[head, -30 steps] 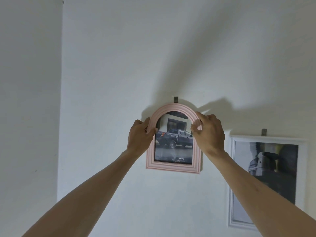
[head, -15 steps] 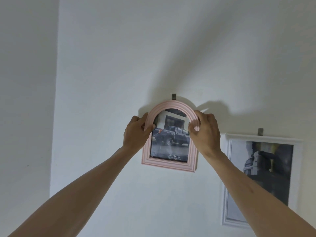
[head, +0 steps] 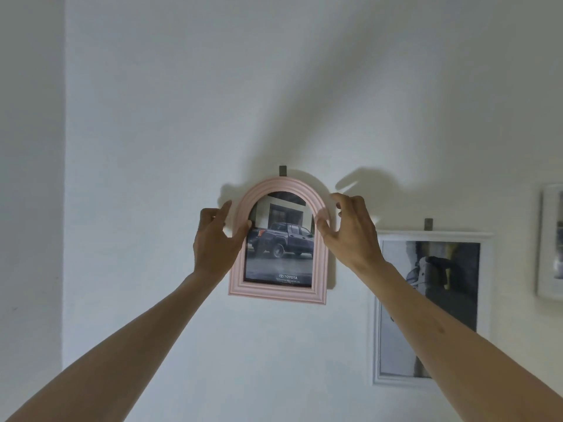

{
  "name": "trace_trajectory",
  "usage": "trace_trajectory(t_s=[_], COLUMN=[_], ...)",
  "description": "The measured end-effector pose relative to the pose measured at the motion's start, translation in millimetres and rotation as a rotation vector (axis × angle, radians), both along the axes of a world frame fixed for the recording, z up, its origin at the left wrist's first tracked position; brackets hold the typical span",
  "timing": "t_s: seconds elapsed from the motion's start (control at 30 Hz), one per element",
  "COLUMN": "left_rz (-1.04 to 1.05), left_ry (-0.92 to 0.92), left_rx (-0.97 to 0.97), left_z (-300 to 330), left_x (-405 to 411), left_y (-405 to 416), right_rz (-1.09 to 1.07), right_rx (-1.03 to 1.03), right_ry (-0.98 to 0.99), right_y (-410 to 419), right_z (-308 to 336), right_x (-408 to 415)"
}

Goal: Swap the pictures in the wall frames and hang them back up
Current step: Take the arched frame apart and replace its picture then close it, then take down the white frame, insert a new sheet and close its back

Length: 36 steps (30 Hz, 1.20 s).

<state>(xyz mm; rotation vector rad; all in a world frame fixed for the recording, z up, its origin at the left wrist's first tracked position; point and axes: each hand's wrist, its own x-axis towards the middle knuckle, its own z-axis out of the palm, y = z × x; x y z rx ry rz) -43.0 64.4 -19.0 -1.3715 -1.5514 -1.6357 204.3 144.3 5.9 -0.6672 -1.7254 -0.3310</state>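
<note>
**Pink arched frame up on the wall, both hands on it**

Head cam, only one view here. The pink arched frame sits flat against the white wall, right under a small dark hook that pokes out just above the top of the arch. It's got ribbed, stepped moulding, round on top and square at the bottom. The picture inside shows a dark pickup truck parked in front of a boxy building, and you can read "TOYOTA" with the logo along the bottom; the finer print under it is too small to make out.

Left hand is at the left shoulder of the arch, thumb on the front moulding, fingers loosely curled at the outer edge. Right hand is at the right shoulder, thumb touching the front, the other fingers spread and lifted clear of the frame.

Off to the right, lower down, a white rectangular frame hangs from its own hook, with a greyish photo I can't really read. Another white frame peeks in at the far right edge.
</note>
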Motion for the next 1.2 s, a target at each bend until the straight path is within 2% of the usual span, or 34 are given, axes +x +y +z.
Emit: trace_trajectory(t_s=[0.27,0.5,0.63,0.77,1.0,1.1,1.2], left_rz=[-0.057,-0.317,-0.416,-0.429,-0.461,-0.482,-0.488], left_ry=[0.134,0.191,0.079,-0.046,-0.324,-0.366,-0.355], left_rx=[0.158,0.192,-0.02,-0.256,-0.409,-0.446,-0.472], left_z=[-3,-25,-39,-45,-54,-62,-69], left_x=[63,153,204,237,250,251,256], left_y=[-5,11,18,29,39,40,38], right_rz=[-0.125,-0.284,-0.321,-0.303,-0.093,-0.014,0.003], right_rx=[0.05,-0.017,-0.165,-0.276,-0.577,-0.613,-0.551], right_ry=[0.047,0.123,0.182,0.125,0.127,0.15,0.165], right_y=[-12,-13,-9,-4,10,16,20], right_z=[3,-15,-36,-60,-94,-102,-107], right_x=[65,156,204,238,263,265,267])
